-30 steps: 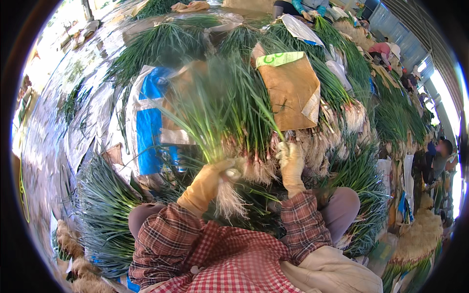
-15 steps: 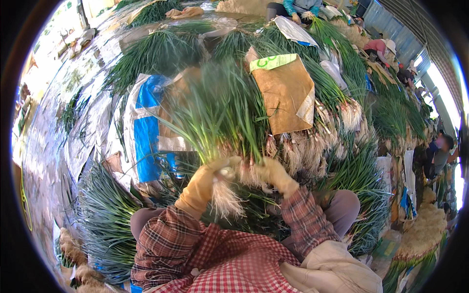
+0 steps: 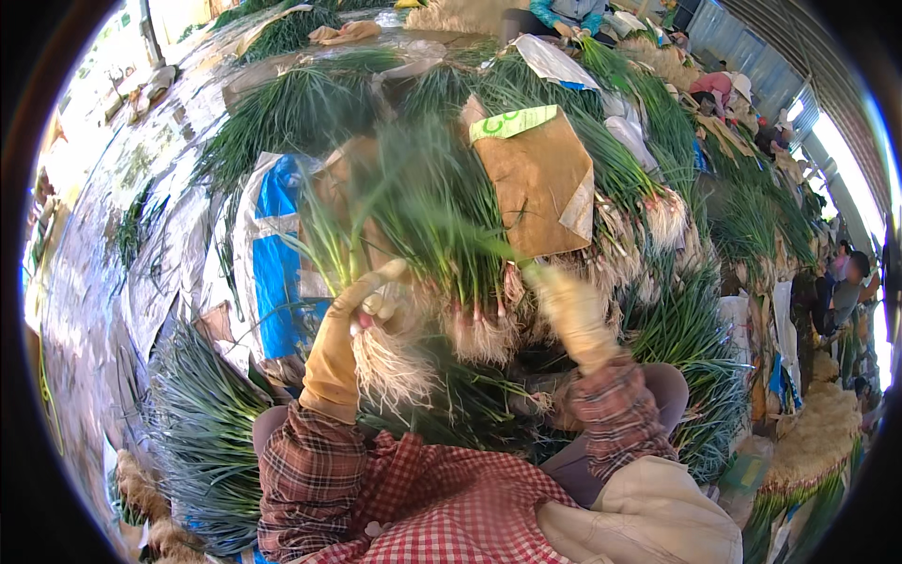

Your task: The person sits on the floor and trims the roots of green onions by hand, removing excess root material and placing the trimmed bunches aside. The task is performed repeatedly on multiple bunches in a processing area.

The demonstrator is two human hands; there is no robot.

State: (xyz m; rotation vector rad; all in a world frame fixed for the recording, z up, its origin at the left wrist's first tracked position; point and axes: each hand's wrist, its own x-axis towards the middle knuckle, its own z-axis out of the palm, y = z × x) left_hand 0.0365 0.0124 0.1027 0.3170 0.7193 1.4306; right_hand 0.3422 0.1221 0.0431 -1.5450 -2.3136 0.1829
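Note:
My left hand (image 3: 366,296), in a pale yellow glove, is closed around a small bunch of green onions (image 3: 385,367). Their white roots hang below my fist and their leaves rise above it. My right hand (image 3: 568,305), gloved the same, is smeared by motion, so its fingers cannot be made out; a blurred green streak runs left from its tip. Between the hands lies a heap of loose green onions (image 3: 470,263), roots toward me. Right of the heap, a brown paper sheet (image 3: 537,193) with a light green edge covers more onions.
Dark green leaves (image 3: 202,432) pile up at my left, and more leaves (image 3: 695,357) at my right. A blue and white sack (image 3: 277,282) lies left of the heap. Other people, one in a teal sleeve (image 3: 542,11), sit among onions at the back and right.
My left hand has moved left and slightly up with its bunch, away from the heap. My right hand has swung right and up, apart from the left.

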